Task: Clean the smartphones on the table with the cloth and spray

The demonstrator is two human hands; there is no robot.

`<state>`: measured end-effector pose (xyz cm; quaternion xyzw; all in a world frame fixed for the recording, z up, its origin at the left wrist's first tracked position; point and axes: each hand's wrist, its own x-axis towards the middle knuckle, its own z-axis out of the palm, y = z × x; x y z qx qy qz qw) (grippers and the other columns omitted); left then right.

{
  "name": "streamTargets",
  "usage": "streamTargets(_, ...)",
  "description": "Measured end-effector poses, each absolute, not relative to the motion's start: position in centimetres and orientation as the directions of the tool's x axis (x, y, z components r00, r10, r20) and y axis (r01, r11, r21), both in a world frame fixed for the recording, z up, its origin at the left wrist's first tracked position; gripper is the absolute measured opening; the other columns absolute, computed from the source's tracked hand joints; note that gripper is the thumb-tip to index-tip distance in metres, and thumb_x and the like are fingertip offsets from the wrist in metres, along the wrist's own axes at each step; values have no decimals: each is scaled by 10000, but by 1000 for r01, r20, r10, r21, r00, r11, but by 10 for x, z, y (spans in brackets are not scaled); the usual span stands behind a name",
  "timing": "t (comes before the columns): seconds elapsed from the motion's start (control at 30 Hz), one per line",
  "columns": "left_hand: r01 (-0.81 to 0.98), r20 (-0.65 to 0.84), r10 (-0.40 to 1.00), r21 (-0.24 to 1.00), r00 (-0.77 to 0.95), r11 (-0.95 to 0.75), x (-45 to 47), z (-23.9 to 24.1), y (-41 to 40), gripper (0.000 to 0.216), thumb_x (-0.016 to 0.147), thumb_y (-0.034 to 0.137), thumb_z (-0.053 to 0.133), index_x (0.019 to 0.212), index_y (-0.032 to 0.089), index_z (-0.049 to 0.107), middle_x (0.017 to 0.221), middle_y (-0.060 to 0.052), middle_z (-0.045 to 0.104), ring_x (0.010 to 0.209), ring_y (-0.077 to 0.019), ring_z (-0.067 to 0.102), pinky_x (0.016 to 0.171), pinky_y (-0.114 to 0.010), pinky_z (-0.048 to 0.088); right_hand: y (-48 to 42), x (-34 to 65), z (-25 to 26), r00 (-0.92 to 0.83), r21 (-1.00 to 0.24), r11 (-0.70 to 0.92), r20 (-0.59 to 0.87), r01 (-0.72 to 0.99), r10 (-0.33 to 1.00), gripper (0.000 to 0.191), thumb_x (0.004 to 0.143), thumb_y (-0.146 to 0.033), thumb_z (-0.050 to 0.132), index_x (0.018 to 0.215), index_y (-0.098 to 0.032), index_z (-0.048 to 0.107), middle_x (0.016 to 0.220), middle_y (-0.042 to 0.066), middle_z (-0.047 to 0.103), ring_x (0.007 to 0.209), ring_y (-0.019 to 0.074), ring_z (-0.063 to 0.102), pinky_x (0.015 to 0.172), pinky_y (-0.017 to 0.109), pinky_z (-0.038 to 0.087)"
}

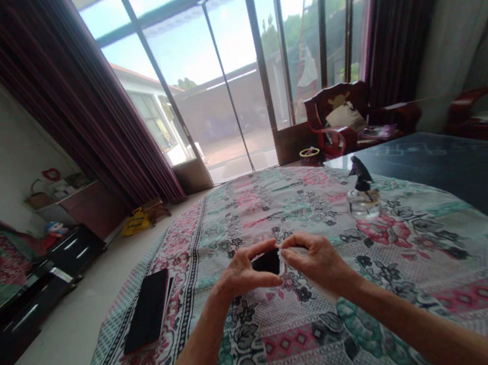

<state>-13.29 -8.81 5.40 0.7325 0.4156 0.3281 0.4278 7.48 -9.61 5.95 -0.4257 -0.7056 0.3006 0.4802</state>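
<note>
My left hand (245, 270) grips a smartphone (265, 263) with a dark screen, thumb along its near edge and fingers along the far one. At the phone's right end, my right hand (314, 258) is closed on a thin whitish cloth (327, 295). Part of the cloth hangs below that hand, and its fingertips meet the phone's edge. A clear spray bottle (364, 202) with a black trigger head stands to the right. Left of my hands lies a black tablet-like slab (148, 309), something thin showing under its right edge.
A flowered cloth (297, 324) covers the table. A dark glossy tabletop (441, 173) adjoins it on the right. Beyond stand a carved wooden armchair (341, 121) and glass doors (208, 88). On the floor at left are a yellow bag (135, 222) and a black cabinet (74, 253).
</note>
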Motion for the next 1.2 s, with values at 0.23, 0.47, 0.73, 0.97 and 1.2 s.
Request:
streamTargets(0.23, 114, 154, 874, 966, 461, -231, -138, 55, -86, 745, 565, 226, 817, 1273, 254, 587, 1304, -56, 600, 1253, -331, 491, 1125, -510, 268, -80, 89, 62, 75, -875, 407, 439, 264, 895, 255, 778, -412, 546, 827, -190, 662, 785, 44, 690, 729, 189, 621, 683, 309, 483)
streamTargets(0.47, 31, 157, 891, 982, 426, -188, -141, 51, -83, 753, 555, 204, 823, 1270, 232, 590, 1286, -80, 611, 1261, -329, 487, 1130, -512, 266, -97, 76, 66, -101, -855, 459, 448, 243, 888, 213, 786, -369, 542, 777, -189, 656, 718, 27, 668, 645, 155, 584, 605, 280, 462)
streamTargets(0.73, 15, 149, 895, 985, 420, -171, -139, 50, -83, 724, 561, 193, 823, 1250, 233, 606, 1287, -81, 610, 1256, -338, 490, 1121, -521, 273, -104, 68, 59, -174, -864, 472, 445, 174, 878, 169, 773, -345, 580, 776, -199, 666, 711, 2, 667, 640, 135, 580, 607, 270, 470)
streamTargets(0.97, 59, 141, 894, 981, 424, -183, -139, 51, -83, 739, 562, 190, 818, 1264, 243, 593, 1308, -71, 594, 1273, -335, 473, 1129, -519, 262, -102, 71, 59, -224, -874, 451, 410, 183, 884, 162, 783, -341, 591, 807, -202, 671, 736, 7, 674, 659, 141, 593, 637, 279, 477)
streamTargets(1.2, 65, 120, 889, 984, 442, -165, -135, 54, -87, 757, 539, 184, 832, 1259, 228, 600, 1300, -82, 600, 1269, -343, 476, 1131, -514, 259, -95, 74, 55, -217, -851, 471, 426, 233, 878, 188, 789, -364, 580, 804, -199, 669, 780, 31, 693, 707, 167, 618, 685, 304, 481)
